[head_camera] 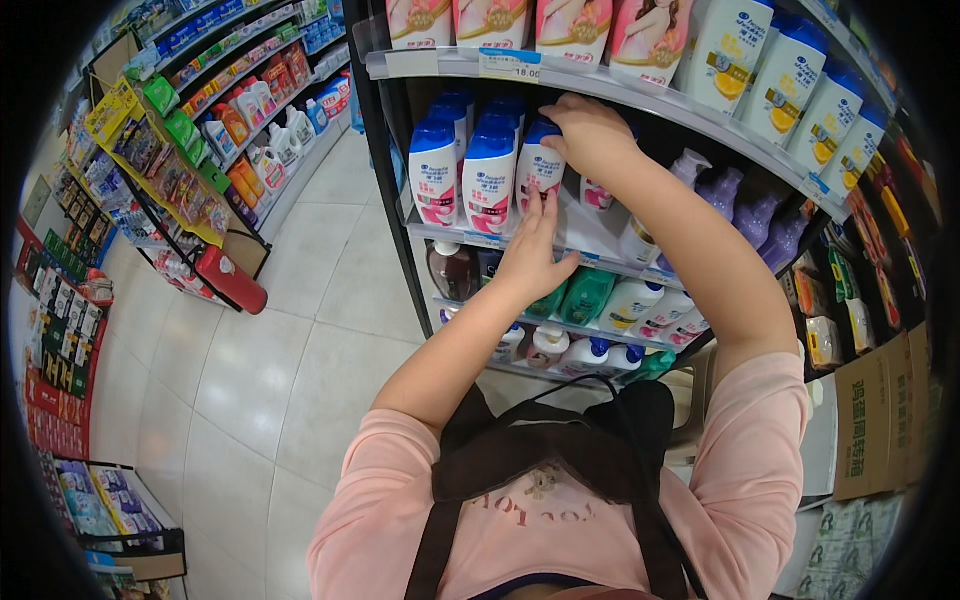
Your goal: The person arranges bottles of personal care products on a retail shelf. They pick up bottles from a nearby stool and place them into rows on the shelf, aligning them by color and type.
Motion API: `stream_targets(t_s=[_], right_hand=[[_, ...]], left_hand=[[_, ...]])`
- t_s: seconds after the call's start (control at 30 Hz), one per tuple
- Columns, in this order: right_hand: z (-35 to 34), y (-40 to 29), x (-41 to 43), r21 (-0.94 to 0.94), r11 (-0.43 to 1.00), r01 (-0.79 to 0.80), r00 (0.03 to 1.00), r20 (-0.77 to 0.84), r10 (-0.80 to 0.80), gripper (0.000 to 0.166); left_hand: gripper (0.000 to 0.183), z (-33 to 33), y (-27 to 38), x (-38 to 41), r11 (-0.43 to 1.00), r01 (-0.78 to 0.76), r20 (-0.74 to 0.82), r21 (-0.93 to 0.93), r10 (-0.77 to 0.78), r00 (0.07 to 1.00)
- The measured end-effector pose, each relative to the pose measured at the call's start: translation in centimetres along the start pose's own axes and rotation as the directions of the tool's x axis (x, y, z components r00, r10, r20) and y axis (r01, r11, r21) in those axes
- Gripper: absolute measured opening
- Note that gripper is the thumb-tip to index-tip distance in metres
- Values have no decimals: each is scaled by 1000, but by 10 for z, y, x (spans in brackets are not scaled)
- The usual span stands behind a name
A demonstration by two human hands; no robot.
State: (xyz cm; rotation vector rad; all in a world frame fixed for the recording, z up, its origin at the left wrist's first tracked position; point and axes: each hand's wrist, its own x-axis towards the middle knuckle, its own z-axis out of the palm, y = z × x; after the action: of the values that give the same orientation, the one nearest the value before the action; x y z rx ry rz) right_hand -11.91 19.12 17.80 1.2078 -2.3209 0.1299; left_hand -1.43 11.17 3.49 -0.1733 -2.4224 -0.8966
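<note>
A white Head & Shoulders shampoo bottle point(538, 174) with a blue cap and pink print stands upright on the shelf before me. My right hand point(592, 135) grips its cap from the right, partly covering the top. With its fingers pointing up and thumb spread, my left hand point(531, 251) rests its fingertips against the bottle's lower front. To the left, two matching bottles head their rows: a shampoo bottle point(433, 176) at the end and another shampoo bottle point(489, 180) beside it. Behind my right wrist, a further white bottle point(596, 195) is partly hidden.
The upper shelf edge point(555, 66) runs just above my right hand. Purple pump bottles point(720, 199) stand to the right. Green bottles point(589, 296) sit one shelf below. A red fire extinguisher point(231, 280) is on the left, and a cardboard box point(874, 420) on the right.
</note>
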Motion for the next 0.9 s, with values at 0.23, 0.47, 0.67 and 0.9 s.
stream_targets(t_s=[0.23,0.47,0.67,0.9], right_hand=[[-16,17,-3,31,999,-13,991,-132,17,39],[-29,44,-14,-275,956,-103,993,30,116,39],[-17,64,-10,-324,927,-189,961,133,242,49],[-25,57,-8,-335,917,-214,898,303,320,42]], left_hand=[[87,1,0,-3,1000,-10,-11,-28,10,1000],[75,-1,21,-3,973,-60,19,-223,66,998],[71,4,27,13,956,-57,63,-287,78,995],[68,19,27,45,930,10,104,-367,31,994]])
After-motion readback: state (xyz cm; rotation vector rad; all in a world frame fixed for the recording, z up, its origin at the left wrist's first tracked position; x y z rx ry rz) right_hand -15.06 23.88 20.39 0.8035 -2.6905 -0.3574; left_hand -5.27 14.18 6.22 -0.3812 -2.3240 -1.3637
